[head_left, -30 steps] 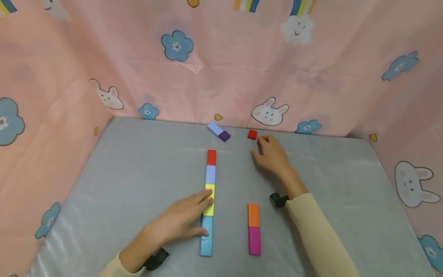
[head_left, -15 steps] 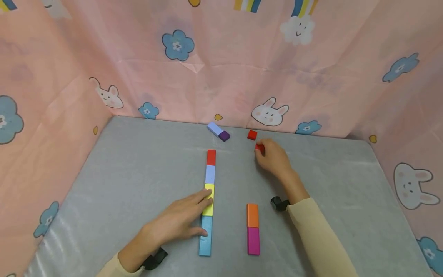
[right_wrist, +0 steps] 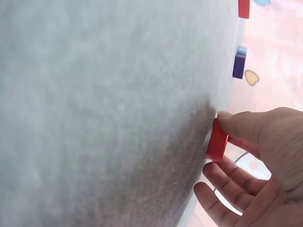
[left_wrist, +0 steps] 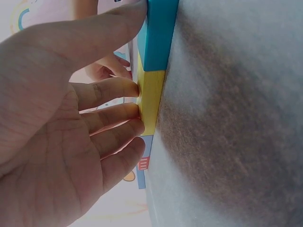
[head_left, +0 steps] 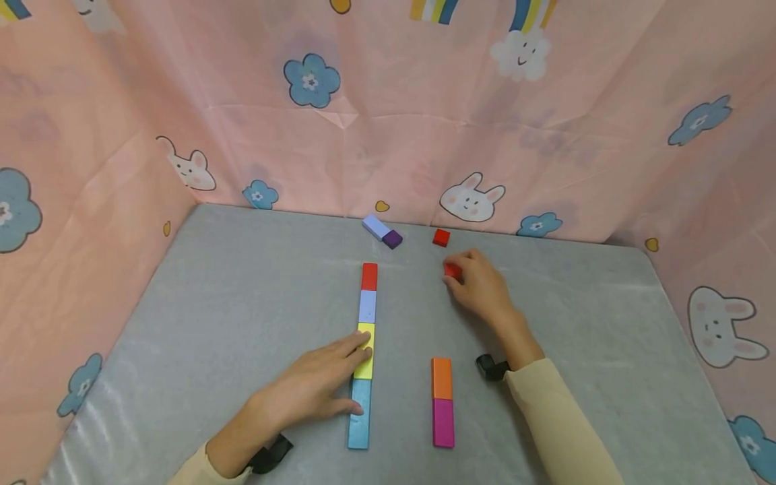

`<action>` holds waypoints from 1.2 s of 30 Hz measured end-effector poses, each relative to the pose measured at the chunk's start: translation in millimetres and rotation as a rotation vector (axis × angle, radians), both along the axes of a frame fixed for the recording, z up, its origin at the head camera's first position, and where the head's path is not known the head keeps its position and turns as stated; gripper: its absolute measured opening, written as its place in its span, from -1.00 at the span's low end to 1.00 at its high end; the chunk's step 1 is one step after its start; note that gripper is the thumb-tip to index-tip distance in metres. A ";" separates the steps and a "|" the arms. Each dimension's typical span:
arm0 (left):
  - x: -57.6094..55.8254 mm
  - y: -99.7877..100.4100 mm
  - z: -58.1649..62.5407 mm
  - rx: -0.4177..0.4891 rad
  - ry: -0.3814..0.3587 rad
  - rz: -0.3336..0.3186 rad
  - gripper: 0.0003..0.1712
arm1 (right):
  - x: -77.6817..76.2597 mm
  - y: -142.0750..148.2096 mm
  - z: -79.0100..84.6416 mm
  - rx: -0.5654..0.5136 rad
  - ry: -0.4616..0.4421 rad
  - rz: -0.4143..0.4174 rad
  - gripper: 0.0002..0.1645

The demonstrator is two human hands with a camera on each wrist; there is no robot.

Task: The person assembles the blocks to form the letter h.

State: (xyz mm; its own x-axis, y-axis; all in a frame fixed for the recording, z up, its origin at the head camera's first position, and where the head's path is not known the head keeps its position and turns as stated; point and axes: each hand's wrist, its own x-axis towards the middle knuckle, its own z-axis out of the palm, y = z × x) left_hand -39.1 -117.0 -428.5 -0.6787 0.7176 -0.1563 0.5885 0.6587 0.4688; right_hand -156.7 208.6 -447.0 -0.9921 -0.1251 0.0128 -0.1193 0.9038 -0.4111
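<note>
A row of blocks runs along the table: a light blue block (head_left: 360, 431) nearest, then a yellow block (left_wrist: 152, 97), a periwinkle block (head_left: 367, 307) and a red block (head_left: 369, 276) at the far end. Across the yellow and light blue blocks lies my left hand (head_left: 318, 384), fingers extended, fingertips on the yellow one and thumb on the light blue one. My right hand (head_left: 481, 286) pinches a small red block (right_wrist: 218, 141) between thumb and fingers, low over the table. In the head view the fingers partly cover that block.
An orange block (head_left: 442, 378) and a magenta block (head_left: 443, 423) lie end to end right of the row. Near the back edge are another periwinkle block (head_left: 376, 226), a dark purple block (head_left: 392, 239) and a red block (head_left: 441, 237). A pink patterned curtain (head_left: 388, 135) borders the grey table (head_left: 254, 269).
My right hand has taken hold of the small red block and brought it nearer, away from the back edge and slightly left. The left hand stays on the row.
</note>
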 end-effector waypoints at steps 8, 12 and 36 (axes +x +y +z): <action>0.7 -0.1 -1.1 0.006 0.011 -0.008 -0.04 | 7.7 -2.9 -1.2 -0.071 0.005 0.014 -0.64; 0.5 0.0 -0.9 0.008 0.012 -0.011 -0.05 | 9.2 -3.8 -1.1 -0.101 0.026 0.011 -0.66; 1.2 1.1 1.8 0.013 0.024 -0.016 -0.06 | 44.6 1.1 4.9 -0.125 0.000 0.135 -0.64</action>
State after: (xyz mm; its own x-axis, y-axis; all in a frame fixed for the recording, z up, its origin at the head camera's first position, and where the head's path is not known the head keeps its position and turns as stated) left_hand -37.9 -115.9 -426.7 -0.6705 0.7303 -0.1307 0.6104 0.6431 0.4625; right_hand -112.1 209.7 -442.1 -0.9662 -0.2550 0.0369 -0.2366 0.8213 -0.5191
